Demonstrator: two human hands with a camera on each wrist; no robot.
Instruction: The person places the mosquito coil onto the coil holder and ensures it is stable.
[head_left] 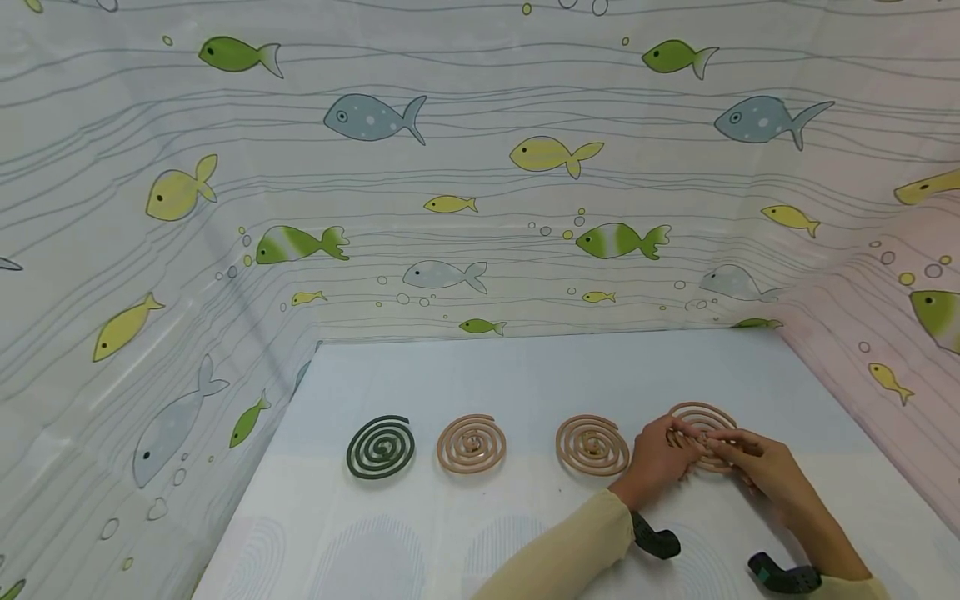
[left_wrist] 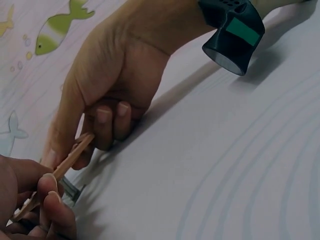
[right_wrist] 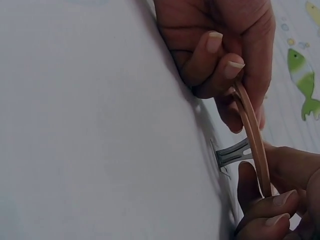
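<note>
A tan spiral coil (head_left: 705, 414) lies at the right end of a row on the white table (head_left: 525, 375), and both hands grip it. My left hand (head_left: 675, 442) pinches its left side, my right hand (head_left: 723, 446) its right side. In the left wrist view the coil (left_wrist: 70, 160) is seen edge-on, raised slightly off the table between my left hand (left_wrist: 47, 192) and my right hand (left_wrist: 102, 125). A small metal stand (right_wrist: 232, 155) sits under the coil (right_wrist: 252, 135), which runs from my left hand (right_wrist: 227, 60) to my right hand (right_wrist: 272, 207).
Three more coils lie in the row to the left: a dark green one (head_left: 381, 447) and two tan ones (head_left: 471, 444) (head_left: 592, 446). Fish-patterned curtain walls (head_left: 480, 208) close in the table at the back and on both sides.
</note>
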